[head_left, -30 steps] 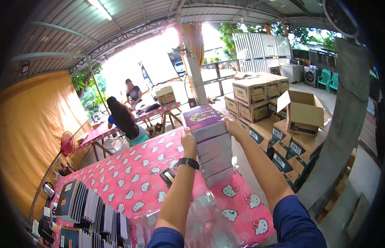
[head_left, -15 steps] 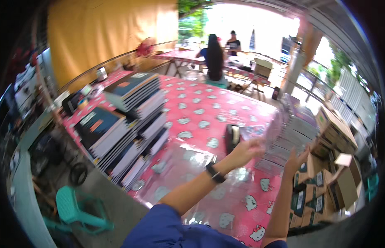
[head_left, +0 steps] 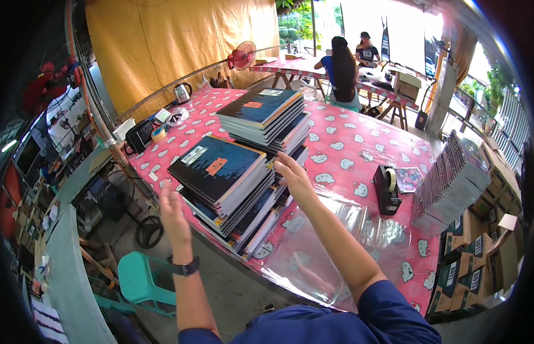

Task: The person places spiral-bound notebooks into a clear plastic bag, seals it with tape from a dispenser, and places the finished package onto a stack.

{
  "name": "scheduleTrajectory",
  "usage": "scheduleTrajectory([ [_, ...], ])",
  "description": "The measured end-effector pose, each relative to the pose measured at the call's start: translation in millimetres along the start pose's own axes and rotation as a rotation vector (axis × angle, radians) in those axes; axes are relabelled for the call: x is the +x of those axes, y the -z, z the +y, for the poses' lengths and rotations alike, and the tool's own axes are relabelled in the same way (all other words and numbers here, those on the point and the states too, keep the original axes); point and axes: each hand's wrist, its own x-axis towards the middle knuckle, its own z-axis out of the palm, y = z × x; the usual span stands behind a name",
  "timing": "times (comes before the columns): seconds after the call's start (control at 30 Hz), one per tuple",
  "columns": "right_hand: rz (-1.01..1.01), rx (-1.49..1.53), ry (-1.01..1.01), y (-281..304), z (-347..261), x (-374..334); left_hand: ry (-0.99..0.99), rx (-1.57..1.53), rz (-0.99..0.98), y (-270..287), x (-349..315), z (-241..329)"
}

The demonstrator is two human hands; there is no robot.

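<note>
My left hand (head_left: 174, 215), with a dark watch on its wrist, is held up with fingers extended just left of a near pile of spiral notebooks (head_left: 218, 166). On the pile's other side my right hand (head_left: 293, 175) has its fingers stretched out and holds nothing; whether it touches the notebooks I cannot tell. The notebooks have dark blue covers with an orange patch. Behind them rises a second, taller pile of matching notebooks (head_left: 261, 106). Clear plastic sheets (head_left: 330, 252) lie to the right of the piles, on the pink table (head_left: 336, 132) with its cat-print cover.
A black tape dispenser (head_left: 386, 192) stands right of the piles, near a stack of spiral-bound books (head_left: 450, 180). Cardboard boxes (head_left: 465, 258) crowd beyond the right edge. A green stool (head_left: 142, 278) is at lower left. Two people sit at a far table (head_left: 295, 65).
Both hands have left the spiral-bound stack on the right and come over to the notebook piles on the left, now spread either side of the near pile. The view has turned left.
</note>
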Motion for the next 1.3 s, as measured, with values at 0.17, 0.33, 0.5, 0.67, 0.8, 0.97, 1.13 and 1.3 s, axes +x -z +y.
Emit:
scheduleTrajectory([
  [0.17,0.08,-0.402,0.142,-30,23,2,0.123,-0.143,-0.041,-10,-19,-28],
  [0.33,0.031,-0.186,0.039,-44,7,-50,0.3,-0.429,-0.087,15,-10,-37],
  [0.5,-0.171,0.747,-0.535,-35,-10,-64,0.536,-0.85,-0.326,18,-14,1],
  [0.67,-0.247,0.485,-0.374,-14,12,-100,0.719,-0.92,-0.383,41,-71,33],
  [0.8,-0.368,0.329,-0.275,40,6,-167,0.62,-0.528,-0.546,19,-128,59],
  [0.97,-0.318,-0.302,-0.183,130,8,-227,0.811,-0.315,-0.818,-33,-184,28],
  [1.13,-0.08,-0.411,-0.258,194,74,-273,0.141,-0.108,-1.275,-127,-244,-80],
  [1.3,0.137,-0.32,0.005,226,118,-315,0.077,-0.492,-1.196,-183,-277,-46],
])
